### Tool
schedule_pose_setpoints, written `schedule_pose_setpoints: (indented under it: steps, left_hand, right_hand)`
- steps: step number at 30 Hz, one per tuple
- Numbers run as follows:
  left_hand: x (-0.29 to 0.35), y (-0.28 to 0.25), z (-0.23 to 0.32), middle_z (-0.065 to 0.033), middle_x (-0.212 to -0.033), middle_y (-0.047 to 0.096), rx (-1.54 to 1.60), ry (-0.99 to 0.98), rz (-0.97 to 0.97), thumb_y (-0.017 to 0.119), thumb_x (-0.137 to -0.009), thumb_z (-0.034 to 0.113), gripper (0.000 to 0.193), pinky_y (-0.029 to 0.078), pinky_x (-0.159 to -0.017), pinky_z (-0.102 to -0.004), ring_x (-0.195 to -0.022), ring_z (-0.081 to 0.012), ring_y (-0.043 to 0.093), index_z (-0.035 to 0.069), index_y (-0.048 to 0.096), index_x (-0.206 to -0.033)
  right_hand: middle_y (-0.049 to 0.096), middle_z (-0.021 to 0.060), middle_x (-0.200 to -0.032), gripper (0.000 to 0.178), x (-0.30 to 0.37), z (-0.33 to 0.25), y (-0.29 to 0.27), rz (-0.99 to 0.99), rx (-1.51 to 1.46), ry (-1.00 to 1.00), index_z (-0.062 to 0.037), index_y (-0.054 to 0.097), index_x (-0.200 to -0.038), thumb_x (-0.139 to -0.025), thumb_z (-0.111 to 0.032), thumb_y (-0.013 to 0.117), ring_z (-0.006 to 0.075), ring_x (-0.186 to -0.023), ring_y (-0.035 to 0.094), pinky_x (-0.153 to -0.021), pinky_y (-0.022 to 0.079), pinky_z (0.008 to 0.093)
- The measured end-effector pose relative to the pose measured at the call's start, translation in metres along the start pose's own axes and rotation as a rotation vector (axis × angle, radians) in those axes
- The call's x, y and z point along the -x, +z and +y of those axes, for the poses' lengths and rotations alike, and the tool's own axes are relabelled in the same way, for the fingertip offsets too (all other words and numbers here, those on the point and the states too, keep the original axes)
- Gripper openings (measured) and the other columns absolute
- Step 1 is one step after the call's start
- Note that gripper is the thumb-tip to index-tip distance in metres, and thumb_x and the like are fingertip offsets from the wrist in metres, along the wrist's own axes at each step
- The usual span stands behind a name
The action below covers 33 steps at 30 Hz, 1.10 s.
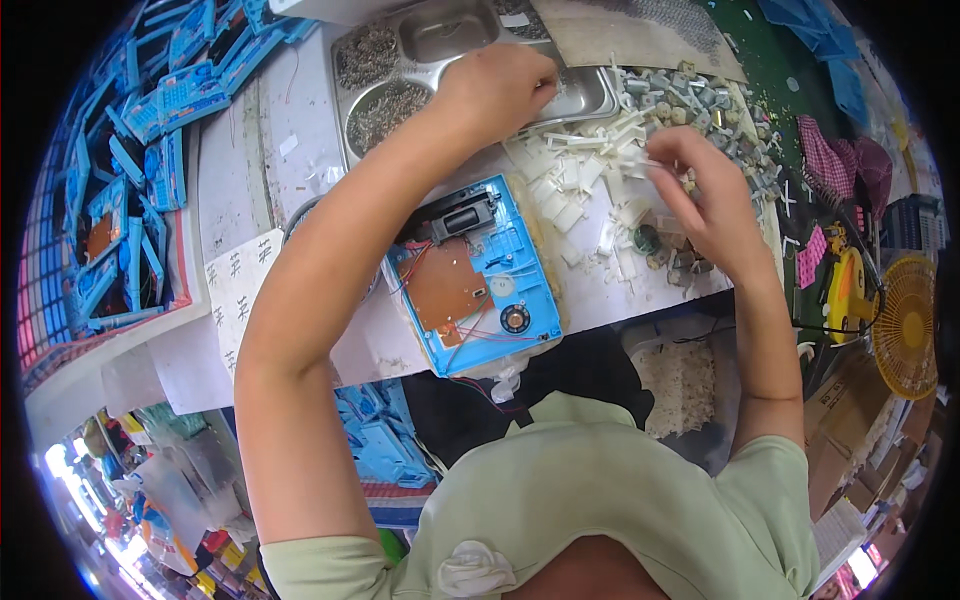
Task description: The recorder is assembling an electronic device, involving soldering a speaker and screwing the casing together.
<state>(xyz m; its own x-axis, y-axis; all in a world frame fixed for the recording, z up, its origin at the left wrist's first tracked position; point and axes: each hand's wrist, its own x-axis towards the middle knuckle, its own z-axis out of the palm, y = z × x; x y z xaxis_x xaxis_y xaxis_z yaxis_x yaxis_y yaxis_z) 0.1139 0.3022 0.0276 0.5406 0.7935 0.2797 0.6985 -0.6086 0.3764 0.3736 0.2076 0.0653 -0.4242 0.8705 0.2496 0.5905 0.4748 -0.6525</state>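
My left hand (500, 88) is over the right side of a steel compartment tray (425, 72), its fingers curled together. Whatever they hold, if anything, is hidden. Over a heap of small white plastic parts (570, 215), my right hand (712, 195) pinches a white plastic piece (640, 163) between thumb and fingers. In front of me, below the tray, lies an open blue plastic casing (545, 310). Inside it are a brown circuit board (440, 285), a black battery-box-like part (462, 218), a small round speaker (515, 318) and thin red wires. Neither hand touches the casing.
Tiny metal pieces (385, 112) fill the tray's left compartments. Grey and metallic parts (690, 100) are heaped at the right. On the left, a large crate (185, 300) holds several blue casings (190, 95). A yellow fan (905, 325) stands at far right.
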Motion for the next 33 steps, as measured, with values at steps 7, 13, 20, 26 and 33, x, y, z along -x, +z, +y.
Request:
schedule_pose_setpoints:
  steps: [7, 13, 20, 26, 33]
  left_hand:
    - [-0.036, 0.027, 0.011, -0.0141, -0.094, 0.075, -0.185, -0.306, -0.265, 0.071, -0.080, 0.021, 0.021, 0.057, -0.081, -0.0424, -0.091, -0.0315, 0.071, 0.009, 0.077, -0.096]
    - [-0.021, 0.016, 0.000, -0.0121, -0.103, 0.075, -0.066, -0.261, -0.166, 0.070, -0.082, 0.022, 0.021, 0.057, -0.086, -0.0436, -0.098, -0.0298, 0.071, 0.014, 0.079, -0.100]
    - [-0.027, 0.039, 0.006, -0.0140, -0.098, 0.076, 0.061, -0.270, -0.196, 0.076, -0.081, 0.022, 0.030, 0.056, -0.080, -0.0342, -0.090, -0.0243, 0.073, 0.010, 0.077, -0.108]
    - [-0.019, 0.003, 0.010, -0.0198, -0.088, 0.072, -0.162, -0.260, -0.161, 0.070, -0.083, 0.014, 0.016, 0.055, -0.076, -0.0426, -0.082, -0.0336, 0.071, 0.001, 0.072, -0.093]
    - [0.136, -0.108, 0.099, -0.0055, -0.098, 0.070, 0.693, -0.479, 0.013, 0.068, -0.092, 0.008, 0.034, 0.053, -0.072, -0.0255, -0.087, -0.0136, 0.067, 0.001, 0.065, -0.125]
  right_hand:
    - [0.057, -0.0002, -0.094, 0.012, 0.029, 0.012, -0.014, -0.041, -0.489, 0.283, -0.0008, 0.058, -0.107, -0.098, -0.006, 0.053, 0.0083, -0.088, 0.051, -0.077, 0.041, 0.0225]
    - [0.061, -0.0012, -0.108, 0.024, 0.034, 0.001, -0.003, 0.024, -0.623, 0.203, -0.0013, 0.061, -0.115, -0.092, -0.004, 0.064, 0.0044, -0.101, 0.054, -0.080, 0.045, 0.0200]
    - [0.064, 0.0006, -0.109, 0.025, 0.032, -0.019, 0.006, -0.078, -0.563, 0.203, -0.0005, 0.064, -0.113, -0.088, -0.003, 0.068, 0.0072, -0.093, 0.059, -0.077, 0.051, 0.0231]
    - [0.065, 0.0082, -0.112, 0.028, 0.044, -0.028, -0.004, -0.160, -0.494, 0.313, 0.0048, 0.062, -0.116, -0.089, 0.000, 0.069, 0.0150, -0.102, 0.064, -0.087, 0.051, 0.0281]
    - [0.069, 0.0115, -0.103, 0.027, 0.069, -0.056, 0.022, -0.091, -0.602, 0.084, 0.0027, 0.068, -0.109, -0.083, -0.001, 0.074, 0.0216, -0.090, 0.067, -0.078, 0.052, 0.0319]
